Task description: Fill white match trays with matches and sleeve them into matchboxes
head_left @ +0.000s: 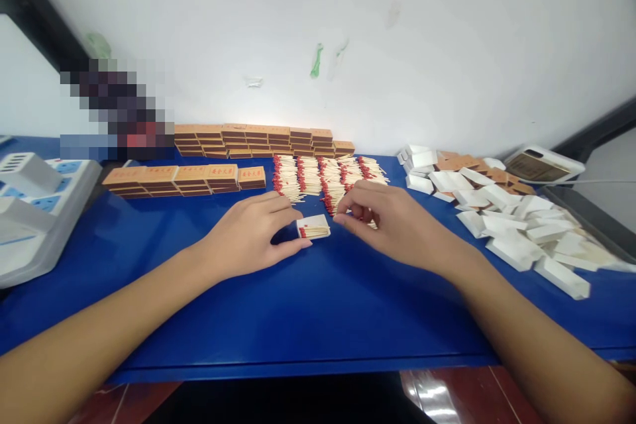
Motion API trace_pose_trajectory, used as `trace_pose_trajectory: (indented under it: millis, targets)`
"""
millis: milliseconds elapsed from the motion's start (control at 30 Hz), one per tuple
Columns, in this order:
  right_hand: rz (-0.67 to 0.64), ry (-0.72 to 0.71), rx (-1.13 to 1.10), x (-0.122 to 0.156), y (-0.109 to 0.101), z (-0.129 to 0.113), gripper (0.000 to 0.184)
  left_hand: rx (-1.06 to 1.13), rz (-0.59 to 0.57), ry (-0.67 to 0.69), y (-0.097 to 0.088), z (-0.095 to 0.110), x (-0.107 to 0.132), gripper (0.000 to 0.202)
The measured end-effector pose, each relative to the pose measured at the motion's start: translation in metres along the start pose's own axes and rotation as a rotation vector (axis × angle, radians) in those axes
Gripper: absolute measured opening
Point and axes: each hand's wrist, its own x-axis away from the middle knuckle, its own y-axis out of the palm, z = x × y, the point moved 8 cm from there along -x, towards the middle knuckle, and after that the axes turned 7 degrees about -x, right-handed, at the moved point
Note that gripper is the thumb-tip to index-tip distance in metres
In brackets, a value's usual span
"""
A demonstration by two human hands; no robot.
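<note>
A small white matchbox tray with a few red-tipped matches in it lies on the blue table. My left hand steadies it at its left end, thumb along the near side and forefinger at the far side. Just right of the tray, my right hand has its thumb and forefinger closed in a pinch; whether anything is between the tips is too small to tell. Beyond the hands lie several bundles of loose matches with red heads, side by side. The right hand partly covers the nearest matches.
Orange matchboxes stand stacked in a row at left, with another stacked row along the wall. White trays and orange sleeves are heaped at right near a phone. A white power strip sits far left.
</note>
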Motion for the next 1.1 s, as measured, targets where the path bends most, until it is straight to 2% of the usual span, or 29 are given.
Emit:
trace_pose_trajectory:
  millis: [200, 333, 700, 900, 1000, 1100]
  targets:
    - [-0.143, 0.021, -0.027, 0.002, 0.032, -0.012, 0.007, 0.028, -0.030, 0.029, 0.005, 0.004, 0.001, 0.033]
    - [-0.180, 0.037, 0.002, 0.002, 0.037, -0.009, 0.009, 0.022, -0.038, 0.038, 0.006, 0.005, 0.001, 0.031]
    - [-0.085, -0.046, 0.025, 0.001, 0.032, -0.014, 0.010, 0.014, -0.035, 0.056, 0.006, 0.005, 0.001, 0.031]
    - [0.141, -0.072, 0.049, -0.002, -0.003, 0.007, 0.014, 0.022, 0.037, 0.083, -0.005, 0.010, 0.001, 0.031]
    - [0.106, -0.047, 0.115, -0.002, -0.011, 0.024, 0.015, 0.012, 0.013, 0.093, -0.003, 0.011, 0.002, 0.032]
    - [-0.018, -0.029, 0.120, -0.002, -0.004, 0.034, 0.014, 0.017, -0.025, 0.086, 0.002, 0.010, 0.002, 0.031]
